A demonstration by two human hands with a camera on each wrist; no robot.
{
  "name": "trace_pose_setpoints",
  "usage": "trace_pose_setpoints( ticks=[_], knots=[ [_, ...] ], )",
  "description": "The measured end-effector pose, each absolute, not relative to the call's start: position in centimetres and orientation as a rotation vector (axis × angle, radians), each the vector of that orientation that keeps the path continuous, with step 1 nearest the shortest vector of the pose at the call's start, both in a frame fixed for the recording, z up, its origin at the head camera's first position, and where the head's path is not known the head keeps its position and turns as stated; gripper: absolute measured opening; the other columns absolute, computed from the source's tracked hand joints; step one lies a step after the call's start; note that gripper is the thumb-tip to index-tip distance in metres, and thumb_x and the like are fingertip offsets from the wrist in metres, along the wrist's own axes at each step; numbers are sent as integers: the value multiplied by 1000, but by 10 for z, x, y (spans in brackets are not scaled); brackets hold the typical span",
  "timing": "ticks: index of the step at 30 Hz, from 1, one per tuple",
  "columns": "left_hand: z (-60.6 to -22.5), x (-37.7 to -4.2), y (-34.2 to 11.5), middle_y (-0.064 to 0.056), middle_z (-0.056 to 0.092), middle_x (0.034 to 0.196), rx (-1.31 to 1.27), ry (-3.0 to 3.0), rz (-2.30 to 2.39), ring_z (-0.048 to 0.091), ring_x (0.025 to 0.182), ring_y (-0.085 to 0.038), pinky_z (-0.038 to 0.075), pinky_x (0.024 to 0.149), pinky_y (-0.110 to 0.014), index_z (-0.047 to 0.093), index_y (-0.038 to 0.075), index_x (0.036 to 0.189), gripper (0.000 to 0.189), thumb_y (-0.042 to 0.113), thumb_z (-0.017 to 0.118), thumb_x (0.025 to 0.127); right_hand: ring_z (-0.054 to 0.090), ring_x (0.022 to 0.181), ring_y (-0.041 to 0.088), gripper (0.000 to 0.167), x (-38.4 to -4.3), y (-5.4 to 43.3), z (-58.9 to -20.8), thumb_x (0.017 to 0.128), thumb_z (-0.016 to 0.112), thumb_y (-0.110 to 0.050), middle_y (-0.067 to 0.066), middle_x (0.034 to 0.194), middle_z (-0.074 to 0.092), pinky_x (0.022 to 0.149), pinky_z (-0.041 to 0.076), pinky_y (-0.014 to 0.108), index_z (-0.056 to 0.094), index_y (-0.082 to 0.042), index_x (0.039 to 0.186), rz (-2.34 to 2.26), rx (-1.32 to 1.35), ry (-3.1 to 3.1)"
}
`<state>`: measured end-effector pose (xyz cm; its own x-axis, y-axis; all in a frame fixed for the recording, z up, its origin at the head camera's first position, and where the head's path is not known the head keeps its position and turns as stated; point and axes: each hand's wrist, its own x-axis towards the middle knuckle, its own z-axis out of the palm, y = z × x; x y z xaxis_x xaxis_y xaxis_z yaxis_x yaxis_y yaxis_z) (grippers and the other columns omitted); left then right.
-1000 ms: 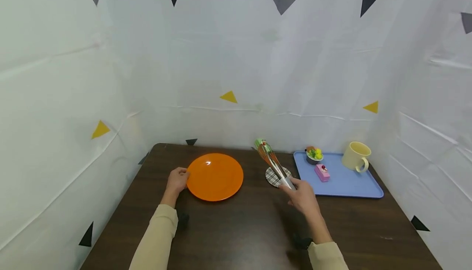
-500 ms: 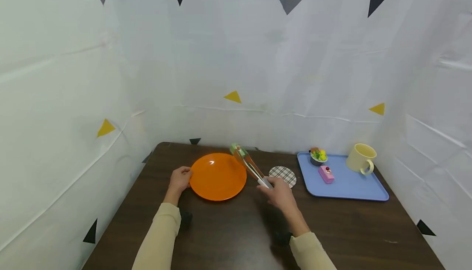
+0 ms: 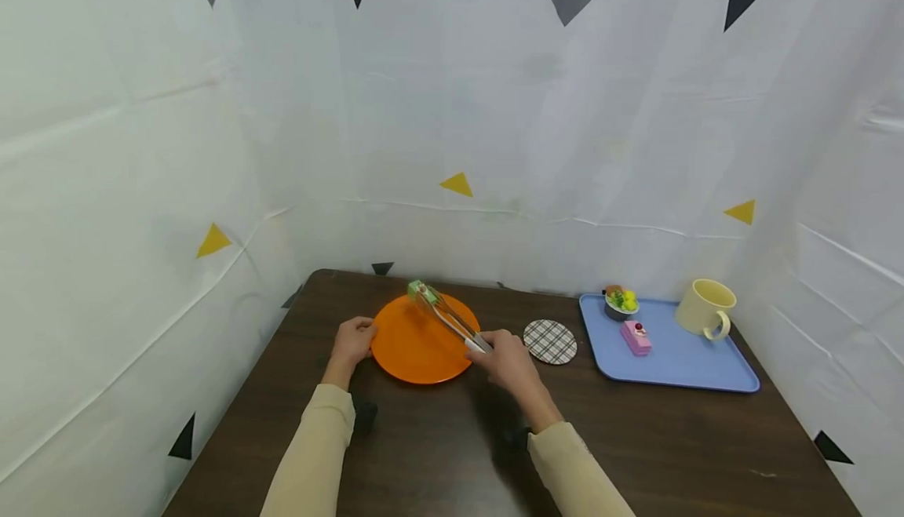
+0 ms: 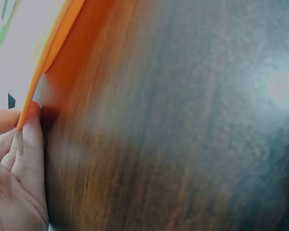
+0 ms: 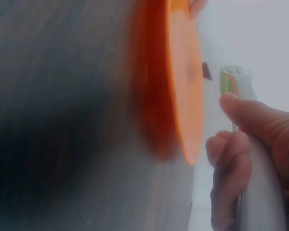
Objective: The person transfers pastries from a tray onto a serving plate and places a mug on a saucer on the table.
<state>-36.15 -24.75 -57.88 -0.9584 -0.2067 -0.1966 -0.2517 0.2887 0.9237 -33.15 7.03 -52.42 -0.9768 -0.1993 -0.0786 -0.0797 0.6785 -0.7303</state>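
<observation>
An orange plate (image 3: 413, 354) is on the dark table. My left hand (image 3: 355, 342) pinches its left rim; in the left wrist view the thumb lies above the rim (image 4: 31, 98) and fingers (image 4: 32, 139) lie below. My right hand (image 3: 510, 362) grips metal tongs (image 3: 459, 327) by their pale handle, held over the plate and pointing to its far left edge. Between the tong tips is a small green toy cake piece (image 3: 415, 289), above the plate's far part. In the right wrist view the tongs (image 5: 262, 192) run under the thumb, with the green piece (image 5: 227, 83) partly hidden.
A round checked coaster (image 3: 550, 342) lies right of the plate. Beyond it a blue tray (image 3: 695, 364) carries a yellow mug (image 3: 706, 307), a pink toy cake (image 3: 636, 338) and a small dark cup of toy food (image 3: 621, 303). White sheeting (image 3: 565, 125) surrounds the table.
My right hand has carried the tongs and the green cake piece leftward from above the coaster to above the plate. The left hand keeps its hold on the rim. The view has shifted slightly.
</observation>
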Motion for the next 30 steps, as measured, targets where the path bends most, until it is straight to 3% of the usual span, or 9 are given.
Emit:
trace_pose_setpoints(
  ticks=[12, 20, 30],
  knots=[
    [-585, -369, -249, -26, 64, 141, -450, 2473, 1799, 69, 113, -32, 62, 79, -31, 62, 0, 146, 40, 21, 55, 113, 65, 62, 19, 38, -336, 49, -517, 94, 85, -33, 8, 89, 70, 58, 59, 31, 79, -9, 123, -1000, -189, 2793],
    [-587, -368, -248, -25, 66, 134, -462, 2466, 1820, 70, 103, -28, 61, 75, -29, 63, 0, 144, 38, 20, 56, 113, 57, 62, 22, 34, -334, 39, -520, 95, 83, -37, 6, 84, 67, 54, 47, 31, 80, -11, 115, -876, -217, 2840],
    [-582, -364, -248, -25, 65, 133, -467, 2487, 1800, 68, 104, -28, 61, 76, -29, 62, -1, 144, 39, 20, 55, 113, 58, 65, 23, 31, -331, 38, -523, 95, 84, -34, 6, 87, 69, 58, 48, 31, 81, -10, 115, -886, -194, 2852]
  ],
)
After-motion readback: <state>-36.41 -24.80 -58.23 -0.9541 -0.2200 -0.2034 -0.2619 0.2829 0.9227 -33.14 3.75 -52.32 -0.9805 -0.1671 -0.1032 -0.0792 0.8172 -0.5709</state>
